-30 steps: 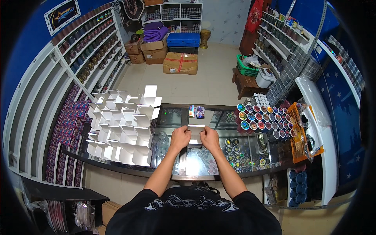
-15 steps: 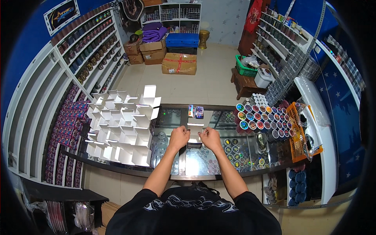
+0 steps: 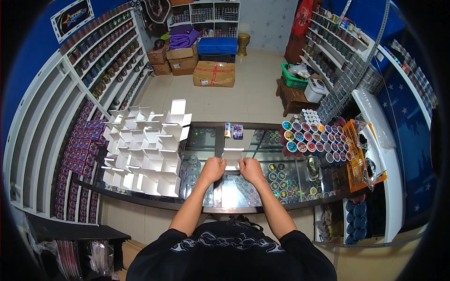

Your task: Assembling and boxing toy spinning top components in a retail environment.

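Hands meet at centre frame over the glass-topped display bench (image 3: pixel 206 140): left hand (image 3: pixel 213 169) and right hand (image 3: pixel 250 170) both curled, knuckles up, each gripping one lower side of a small flat white cardboard box blank (image 3: pixel 233 157) that sits between them, just above the fingers, touching or barely over the glass; exact finger placement too small to tell. Both bare forearms come up from the lower edge, from a black printed shirt (image 3: pixel 229 250). Left of the hands, spread from centre-left toward upper left of the bench, a big cluster of folded open white cardboard boxes (image 3: pixel 143 150), packed side by side, flaps up. Just above the blank, near the far bench edge, a small colourful printed card packet (image 3: pixel 233 130) lying apart from the hands. Right of centre, a dense group of round lidded jars with multicoloured tops (image 3: pixel 311 138) standing on the bench; more small round tins visible under the glass near the right hand. Further right, an orange plastic tray (image 3: pixel 352 140) at the bench end, contents unclear. Upper centre of the frame, on the tiled floor, a brown taped cardboard carton (image 3: pixel 214 74), with a blue flat crate (image 3: pixel 217 45) behind it. Upper right, a green plastic basket (image 3: pixel 292 80) on a low wooden stool. Left edge, white curved wall shelving (image 3: pixel 47 103) stocked with rows of small dark containers.
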Tool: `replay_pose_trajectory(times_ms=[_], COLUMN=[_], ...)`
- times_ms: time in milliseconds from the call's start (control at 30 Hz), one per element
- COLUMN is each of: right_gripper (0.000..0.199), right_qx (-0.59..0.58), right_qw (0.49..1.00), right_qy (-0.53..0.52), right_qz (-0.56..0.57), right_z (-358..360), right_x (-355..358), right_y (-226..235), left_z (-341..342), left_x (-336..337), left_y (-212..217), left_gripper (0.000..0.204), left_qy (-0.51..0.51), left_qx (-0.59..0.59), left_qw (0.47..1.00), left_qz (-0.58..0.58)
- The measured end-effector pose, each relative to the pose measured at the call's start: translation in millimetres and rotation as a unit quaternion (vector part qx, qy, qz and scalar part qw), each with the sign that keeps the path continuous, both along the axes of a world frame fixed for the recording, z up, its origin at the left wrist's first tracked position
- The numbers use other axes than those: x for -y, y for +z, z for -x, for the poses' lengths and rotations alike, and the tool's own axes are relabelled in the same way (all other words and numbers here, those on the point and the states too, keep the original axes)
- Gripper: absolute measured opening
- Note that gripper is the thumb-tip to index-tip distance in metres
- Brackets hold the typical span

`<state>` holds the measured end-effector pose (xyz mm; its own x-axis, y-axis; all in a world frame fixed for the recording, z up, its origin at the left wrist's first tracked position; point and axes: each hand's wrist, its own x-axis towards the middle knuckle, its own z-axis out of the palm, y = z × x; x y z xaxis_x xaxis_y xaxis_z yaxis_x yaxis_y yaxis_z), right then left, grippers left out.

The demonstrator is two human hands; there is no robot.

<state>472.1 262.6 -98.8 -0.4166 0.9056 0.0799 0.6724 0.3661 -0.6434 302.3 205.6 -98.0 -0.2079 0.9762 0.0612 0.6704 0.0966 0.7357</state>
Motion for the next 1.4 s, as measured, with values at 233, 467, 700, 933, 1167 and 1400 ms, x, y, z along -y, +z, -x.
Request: replay_pose_trajectory(times_ms=[233, 467, 700, 933, 1167, 1400], right_gripper=[0.034, 0.031, 0.031, 0.019, 0.028, 0.046], right_qx=[-0.012, -0.025, -0.067, -0.202, -0.185, -0.181], right_qw=[0.999, 0.998, 0.997, 0.979, 0.982, 0.982], right_qy=[-0.016, -0.025, -0.027, -0.01, 0.019, 0.031], right_qz=[0.032, 0.049, -0.027, -0.01, 0.045, 0.046], right_z=[-3, -5, -8, -9, -12, -12], right_x=[5, 5, 5, 6, 7, 9], right_y=[10, 2, -3, -5, 15, 16], left_z=[-1, -2, -4, -4, -6, -7], left_x=[2, 0, 3, 7, 11, 14], left_y=[4, -9, -7, 2, 14, 20], left_gripper=[0.03, 0.029, 0.032, 0.02, 0.035, 0.046], left_qy=[0.007, 0.018, 0.017, -0.003, -0.01, -0.01], left_qx=[0.031, 0.046, 0.02, 0.021, 0.032, 0.053], left_qw=[0.999, 0.999, 0.998, 0.998, 0.999, 0.998], left_qz=[0.028, 0.012, -0.052, -0.052, -0.041, -0.025])
